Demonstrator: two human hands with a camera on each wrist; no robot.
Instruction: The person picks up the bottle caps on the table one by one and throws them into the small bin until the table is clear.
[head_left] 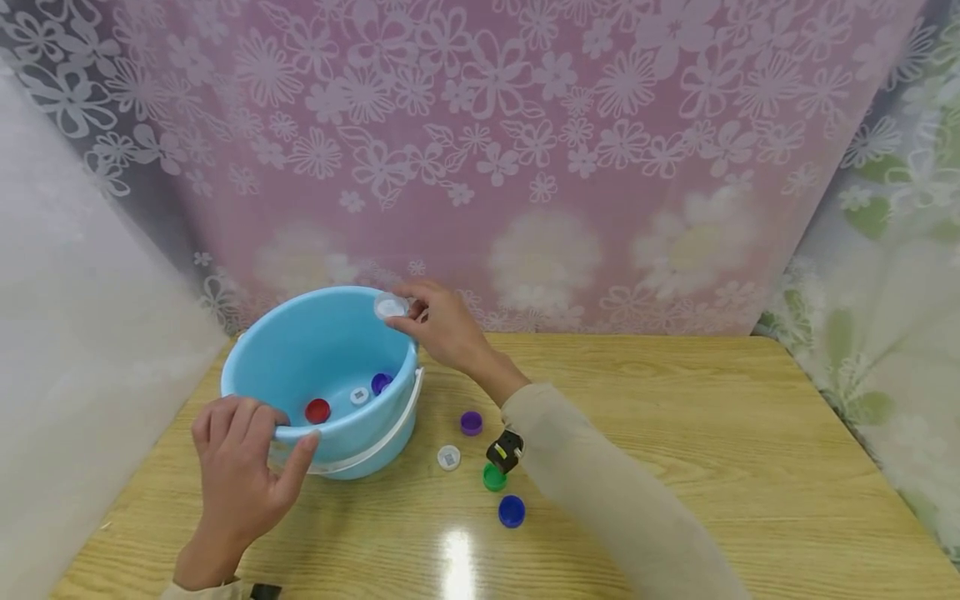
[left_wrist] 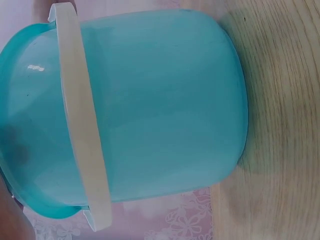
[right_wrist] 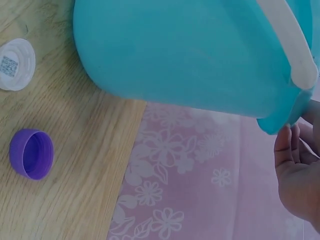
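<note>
Bucket [left_wrist: 160,105] lt blue, handle [left_wrist: 82,115] off-white. Inside, L to R: red cap [head_left: 317,411], white cap [head_left: 359,396] w/ grey-patterned centre, violet-blue cap [head_left: 381,383]. Over bucket's back R rim, whitish cap [head_left: 390,307]. Counter [head_left: 675,400] yellow-brown w/ wood grain; from back edge fwd: purple cap [head_left: 471,423], 2nd white cap [head_left: 448,457] w/ B&W-speckled square, green cap [head_left: 494,477], dk blue cap [head_left: 512,512]. Cloth [head_left: 420,233] behind, pink w/ white flower print; R curtain [head_left: 862,275] pale w/ green leaf print.

The bucket [head_left: 300,350] stands on the desk [head_left: 720,400], caps [head_left: 317,411] inside it, four loose caps [head_left: 471,423] to its right, a curtain [head_left: 450,217] behind. The left hand [head_left: 242,458] is at its near left rim, the right hand [head_left: 446,325] with a disc [head_left: 390,306] at its far right.
</note>
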